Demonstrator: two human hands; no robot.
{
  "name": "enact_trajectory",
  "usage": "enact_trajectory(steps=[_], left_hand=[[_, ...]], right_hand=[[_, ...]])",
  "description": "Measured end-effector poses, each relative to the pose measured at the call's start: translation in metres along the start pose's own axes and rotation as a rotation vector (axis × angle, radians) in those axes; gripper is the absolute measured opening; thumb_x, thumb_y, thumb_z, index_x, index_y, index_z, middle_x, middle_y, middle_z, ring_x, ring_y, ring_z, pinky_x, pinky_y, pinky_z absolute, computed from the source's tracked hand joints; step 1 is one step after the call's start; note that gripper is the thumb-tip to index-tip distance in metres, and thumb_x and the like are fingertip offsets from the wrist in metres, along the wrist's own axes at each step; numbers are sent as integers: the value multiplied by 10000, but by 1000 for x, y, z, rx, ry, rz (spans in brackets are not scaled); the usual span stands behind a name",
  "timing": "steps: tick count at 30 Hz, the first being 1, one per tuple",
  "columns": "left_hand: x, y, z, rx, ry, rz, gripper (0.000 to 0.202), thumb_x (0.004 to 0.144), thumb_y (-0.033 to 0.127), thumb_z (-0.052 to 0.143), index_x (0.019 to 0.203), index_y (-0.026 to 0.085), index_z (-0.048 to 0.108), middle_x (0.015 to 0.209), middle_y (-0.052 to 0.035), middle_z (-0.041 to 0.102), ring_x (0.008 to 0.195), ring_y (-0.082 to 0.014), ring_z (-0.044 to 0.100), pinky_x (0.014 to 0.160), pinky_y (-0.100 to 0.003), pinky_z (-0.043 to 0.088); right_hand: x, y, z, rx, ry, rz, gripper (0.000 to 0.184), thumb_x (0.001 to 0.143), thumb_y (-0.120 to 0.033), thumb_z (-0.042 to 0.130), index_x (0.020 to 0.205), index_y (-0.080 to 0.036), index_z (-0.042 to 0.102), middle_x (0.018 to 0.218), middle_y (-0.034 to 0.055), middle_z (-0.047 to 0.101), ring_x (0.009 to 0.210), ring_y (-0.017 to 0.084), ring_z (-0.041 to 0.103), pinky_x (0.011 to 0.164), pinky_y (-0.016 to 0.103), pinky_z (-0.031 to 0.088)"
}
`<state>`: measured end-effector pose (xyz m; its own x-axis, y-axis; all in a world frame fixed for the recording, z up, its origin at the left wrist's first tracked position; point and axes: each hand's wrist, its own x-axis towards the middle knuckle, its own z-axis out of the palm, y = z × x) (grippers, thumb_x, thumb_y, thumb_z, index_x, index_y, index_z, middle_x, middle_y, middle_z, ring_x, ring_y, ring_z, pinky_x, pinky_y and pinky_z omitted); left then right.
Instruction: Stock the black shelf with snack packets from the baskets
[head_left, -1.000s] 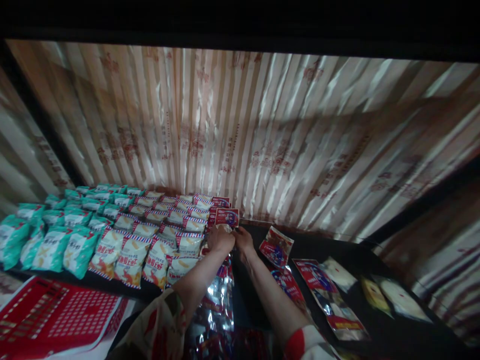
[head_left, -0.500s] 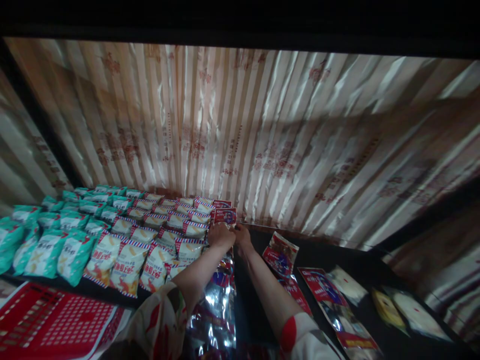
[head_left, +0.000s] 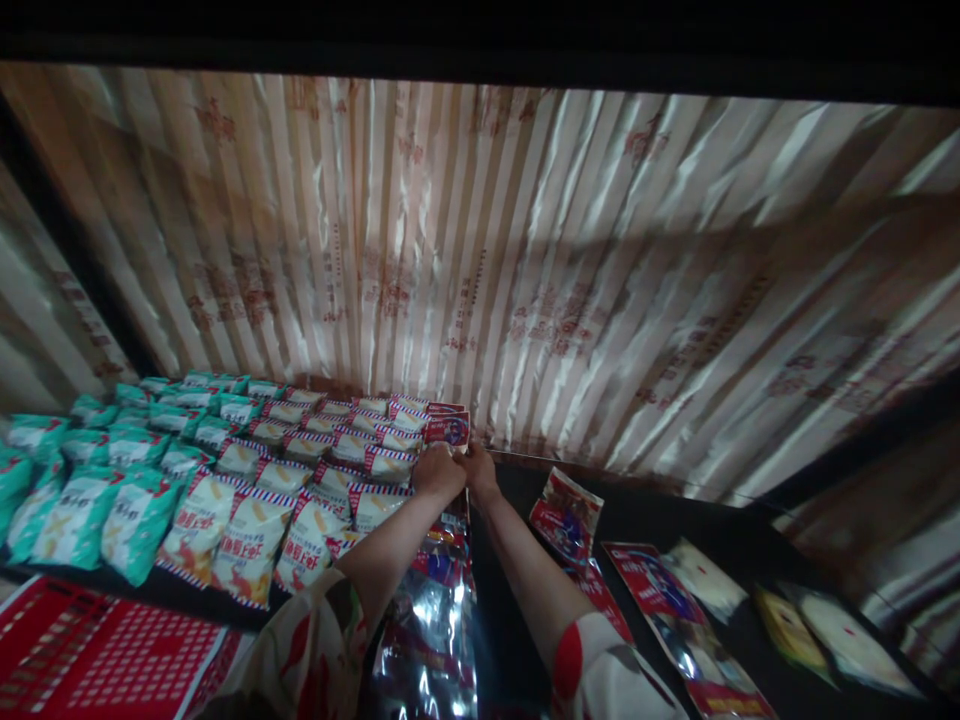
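Both arms reach to the back of a dark shelf [head_left: 517,620]. My left hand [head_left: 439,471] and my right hand [head_left: 478,468] meet there, fingers closed on a red snack packet [head_left: 448,429] that stands at the rear of a row. A string of shiny red and silver packets [head_left: 433,620] runs from under the hands toward me, between my forearms. Just left of my left hand stand rows of white packets with red and blue striped edges [head_left: 300,480].
Teal packets [head_left: 82,480] fill the shelf's left part. Loose red packets [head_left: 564,515] and pale flat packets [head_left: 847,625] lie on the right. A red perforated basket [head_left: 97,650] sits at the lower left. A striped, glossy sheet [head_left: 480,260] forms the back wall.
Both hands have pushed a little further toward the back of the shelf with the red packet. The view has shifted slightly; the packets on the shelf have not moved.
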<state>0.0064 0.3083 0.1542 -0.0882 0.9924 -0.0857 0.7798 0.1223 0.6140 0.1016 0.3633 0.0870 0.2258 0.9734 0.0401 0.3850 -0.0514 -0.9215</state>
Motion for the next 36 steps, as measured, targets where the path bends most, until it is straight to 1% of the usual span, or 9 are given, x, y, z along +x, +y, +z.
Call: enact_trajectory(steps=[5,10,13,15,18,21,26,30,36], left_hand=[[-2,4,-2,10,25,24,341,856,213,378,1079,102,612,1151,-174,623,1129,-260,550,916,-335,424],[-4,5,-2,3,18,51,353,846,163,384,1125,102,593,1171,-153,619,1135,-232,543,942,-293,401],[-3,4,0,-2,20,56,382,838,135,381,1168,75,565,1198,-170,599,1161,-235,522,962,-293,384],[-2,3,2,-4,22,60,385,841,130,372,1168,66,565,1208,-179,590,1183,-238,504,973,-297,373],[-1,3,3,-9,29,64,371,846,135,369,1144,106,587,1207,-153,597,1182,-228,504,966,-297,375],[-1,3,2,-12,37,61,359,841,132,375,1122,118,597,1184,-144,611,1158,-225,521,953,-303,383],[0,4,1,-13,34,65,343,850,133,358,1069,99,619,1135,-155,630,1135,-229,534,938,-303,389],[2,4,1,-9,24,69,344,865,146,343,1063,96,620,1127,-157,632,1123,-228,543,928,-292,392],[2,4,0,15,-5,56,354,869,141,329,1071,77,612,1117,-173,631,1104,-236,556,931,-300,389]], right_hand=[[0,-5,0,-44,34,-23,328,644,-230,606,970,-199,630,762,24,680,730,191,616,703,287,443],[-3,-12,-2,-62,43,-93,452,662,-219,612,1114,-222,596,748,7,684,696,182,623,690,275,455],[-4,-14,-3,-108,32,-112,434,680,-195,594,1112,-235,612,747,2,682,717,181,627,702,270,459],[-3,-14,-3,-186,29,-122,382,697,-178,580,1070,-229,644,780,16,689,746,184,631,723,272,459],[0,-14,-1,-312,35,-150,294,710,-164,571,978,-196,689,847,57,699,805,198,635,763,280,457],[5,-13,1,-356,39,-166,270,711,-154,567,943,-182,702,864,69,699,839,206,632,779,286,457],[9,-11,3,-402,36,-188,294,718,-127,550,965,-183,700,893,79,692,873,207,624,782,276,455],[7,-9,4,-444,41,-205,314,749,-127,524,1015,-158,688,932,115,678,863,211,626,754,268,452],[-1,-12,5,-555,51,-191,316,790,-196,529,1075,-163,663,963,139,658,869,217,626,738,279,442]])
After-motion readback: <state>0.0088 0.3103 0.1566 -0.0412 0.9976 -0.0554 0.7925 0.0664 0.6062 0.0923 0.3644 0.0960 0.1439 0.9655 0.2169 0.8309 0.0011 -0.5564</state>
